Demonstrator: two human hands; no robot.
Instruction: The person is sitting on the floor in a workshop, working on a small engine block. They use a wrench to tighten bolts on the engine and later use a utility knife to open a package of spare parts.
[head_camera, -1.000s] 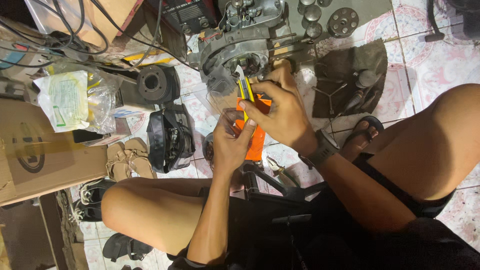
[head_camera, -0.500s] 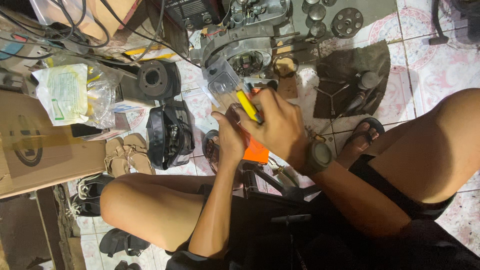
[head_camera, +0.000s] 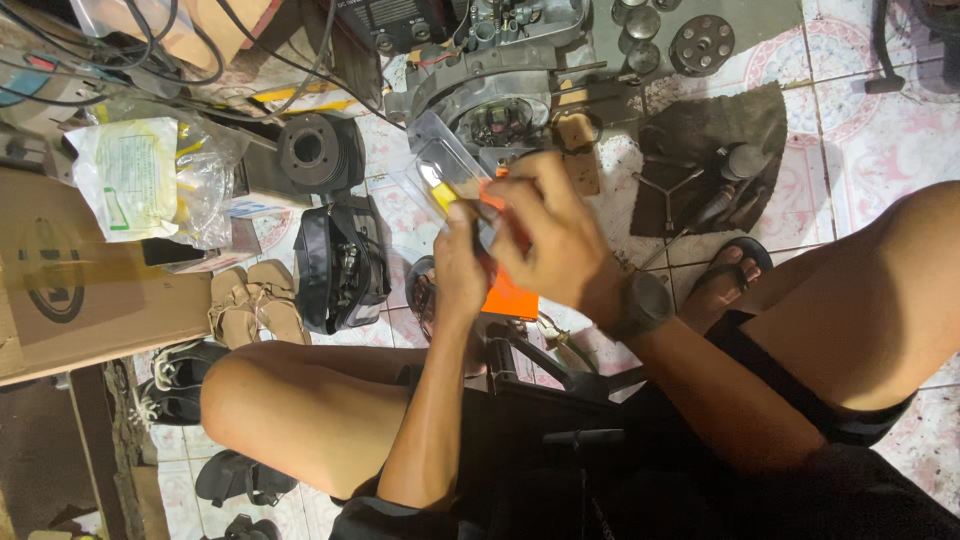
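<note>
So both hands are up front over the tiled floor (head_camera: 900, 110) — left hand (head_camera: 460, 265) and right hand (head_camera: 545, 225) pinch a clear plastic package (head_camera: 440, 165) with a yellow-handled tool (head_camera: 440, 192) and orange card (head_camera: 510, 295) inside — engine case (head_camera: 500, 100) just beyond

Blurred clear packet (head_camera: 440, 165), its contents behind both hands' grip.

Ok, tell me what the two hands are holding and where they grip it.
Both hands hold a clear plastic pack with an orange card backing. The left hand and right hand grip its lower end; its clear top sticks out free. Exact finger placement is blurred.
</note>
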